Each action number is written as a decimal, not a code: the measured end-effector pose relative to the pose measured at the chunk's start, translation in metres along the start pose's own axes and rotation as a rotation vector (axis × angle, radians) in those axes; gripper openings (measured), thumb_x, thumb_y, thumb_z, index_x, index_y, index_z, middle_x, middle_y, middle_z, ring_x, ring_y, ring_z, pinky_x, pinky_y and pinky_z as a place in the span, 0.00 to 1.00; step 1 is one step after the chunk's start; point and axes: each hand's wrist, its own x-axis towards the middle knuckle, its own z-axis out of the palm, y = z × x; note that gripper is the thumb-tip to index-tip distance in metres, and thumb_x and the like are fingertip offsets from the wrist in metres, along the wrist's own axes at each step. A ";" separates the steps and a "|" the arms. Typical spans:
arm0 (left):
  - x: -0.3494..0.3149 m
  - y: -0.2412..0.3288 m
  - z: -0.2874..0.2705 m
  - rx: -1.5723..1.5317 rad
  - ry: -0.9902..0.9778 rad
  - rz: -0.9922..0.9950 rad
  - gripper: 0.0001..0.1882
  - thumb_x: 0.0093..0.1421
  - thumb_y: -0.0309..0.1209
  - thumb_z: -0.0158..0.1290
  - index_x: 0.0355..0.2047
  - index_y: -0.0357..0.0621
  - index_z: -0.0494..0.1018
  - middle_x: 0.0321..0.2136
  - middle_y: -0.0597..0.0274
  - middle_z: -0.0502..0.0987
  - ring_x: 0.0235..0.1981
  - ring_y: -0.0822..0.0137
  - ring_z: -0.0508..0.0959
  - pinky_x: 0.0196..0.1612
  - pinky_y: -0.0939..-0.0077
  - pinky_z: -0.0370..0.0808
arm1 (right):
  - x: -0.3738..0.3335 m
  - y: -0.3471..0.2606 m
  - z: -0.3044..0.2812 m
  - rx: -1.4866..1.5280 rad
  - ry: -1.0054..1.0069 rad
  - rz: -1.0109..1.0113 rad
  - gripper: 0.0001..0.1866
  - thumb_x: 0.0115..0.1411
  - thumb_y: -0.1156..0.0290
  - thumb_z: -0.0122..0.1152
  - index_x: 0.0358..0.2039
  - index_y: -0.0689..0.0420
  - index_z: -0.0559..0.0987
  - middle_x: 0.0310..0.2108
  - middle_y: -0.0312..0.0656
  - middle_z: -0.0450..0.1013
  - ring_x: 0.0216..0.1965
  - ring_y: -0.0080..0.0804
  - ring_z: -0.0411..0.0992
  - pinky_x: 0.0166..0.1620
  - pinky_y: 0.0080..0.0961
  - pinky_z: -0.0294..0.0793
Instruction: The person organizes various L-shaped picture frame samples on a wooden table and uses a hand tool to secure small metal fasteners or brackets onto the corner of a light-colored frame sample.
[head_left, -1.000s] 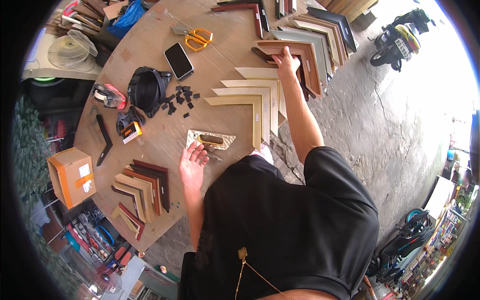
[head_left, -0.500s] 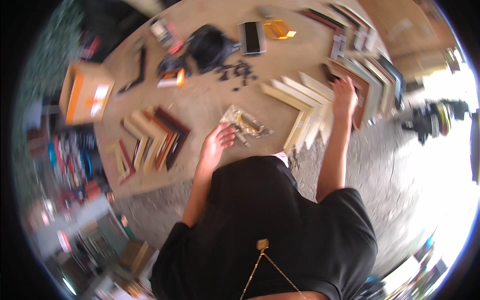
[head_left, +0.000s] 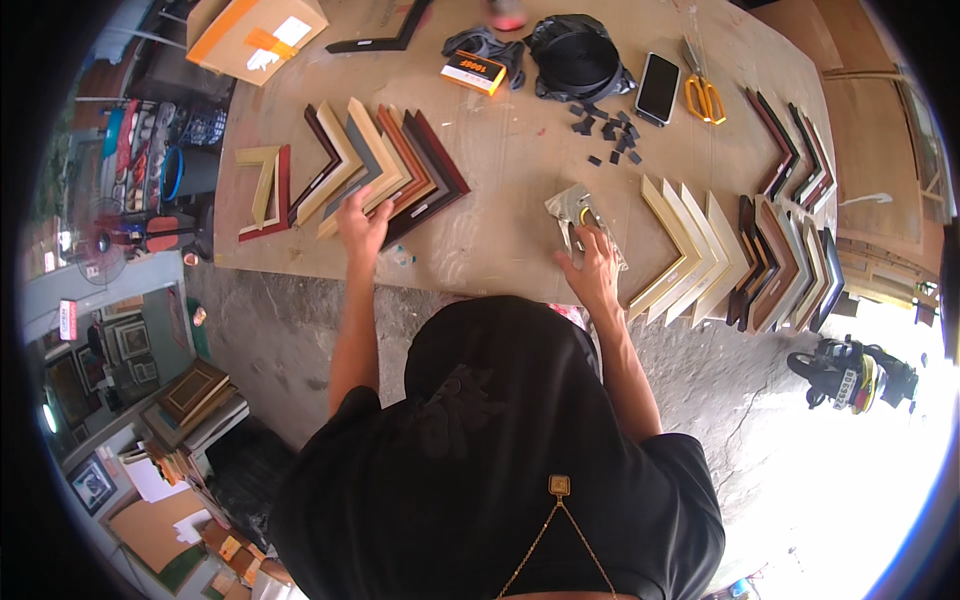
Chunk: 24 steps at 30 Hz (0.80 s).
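My left hand (head_left: 364,222) is at the near ends of several L-shaped frame corner samples (head_left: 385,165), fanned out in wood, grey and dark red tones. Its fingers are apart and touch a light-coloured sample. My right hand (head_left: 594,265), thumb spread from its fingers, lies over a crumpled clear plastic bag (head_left: 570,203). A small yellow curved piece shows at the bag beside my fingertips; the hand covers the rest. To the right of that hand, pale frame corner samples (head_left: 690,255) lie nested in a row.
More corner samples (head_left: 785,265) line the table's right side. Farther back are orange-handled scissors (head_left: 704,100), a phone (head_left: 657,88), small black pieces (head_left: 610,130), a black roll (head_left: 575,65) and an orange-black box (head_left: 473,72). A cardboard box (head_left: 255,35) stands far left.
My view has turned toward the right. My right hand has left the right-hand samples for the plastic bag. My left hand has moved from near the bag to the left-hand samples.
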 end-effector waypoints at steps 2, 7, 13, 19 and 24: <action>0.022 -0.013 -0.019 0.375 0.060 0.164 0.24 0.47 0.39 0.65 0.44 0.44 0.77 0.42 0.51 0.78 0.43 0.50 0.77 0.47 0.60 0.73 | 0.005 0.003 0.019 -0.084 -0.022 0.104 0.30 0.44 0.68 0.71 0.49 0.56 0.71 0.47 0.52 0.69 0.49 0.47 0.68 0.50 0.44 0.67; 0.054 -0.027 -0.033 0.377 -0.365 0.148 0.22 0.47 0.39 0.65 0.41 0.44 0.77 0.40 0.54 0.78 0.42 0.52 0.78 0.46 0.59 0.73 | 0.027 0.016 0.035 -0.035 -0.005 0.186 0.30 0.42 0.72 0.69 0.48 0.55 0.69 0.34 0.49 0.73 0.35 0.47 0.72 0.40 0.42 0.72; 0.049 -0.047 -0.043 0.168 -0.236 0.297 0.18 0.50 0.37 0.63 0.40 0.43 0.77 0.36 0.54 0.80 0.37 0.50 0.79 0.40 0.61 0.75 | 0.024 0.011 0.017 0.454 0.090 0.627 0.23 0.49 0.73 0.61 0.47 0.59 0.70 0.30 0.45 0.75 0.28 0.30 0.73 0.33 0.30 0.73; 0.055 -0.015 -0.068 0.057 -0.283 0.214 0.22 0.55 0.40 0.62 0.44 0.37 0.74 0.36 0.47 0.80 0.37 0.49 0.80 0.39 0.63 0.77 | -0.004 0.052 0.027 0.590 0.271 0.643 0.19 0.57 0.74 0.61 0.47 0.64 0.70 0.31 0.42 0.76 0.27 0.26 0.74 0.29 0.23 0.73; 0.028 0.078 -0.071 -0.136 -0.321 0.446 0.22 0.58 0.35 0.58 0.51 0.39 0.71 0.34 0.49 0.78 0.33 0.51 0.80 0.35 0.63 0.77 | -0.011 0.024 0.010 0.049 0.394 0.618 0.25 0.54 0.71 0.63 0.53 0.57 0.69 0.38 0.57 0.75 0.39 0.56 0.74 0.45 0.44 0.72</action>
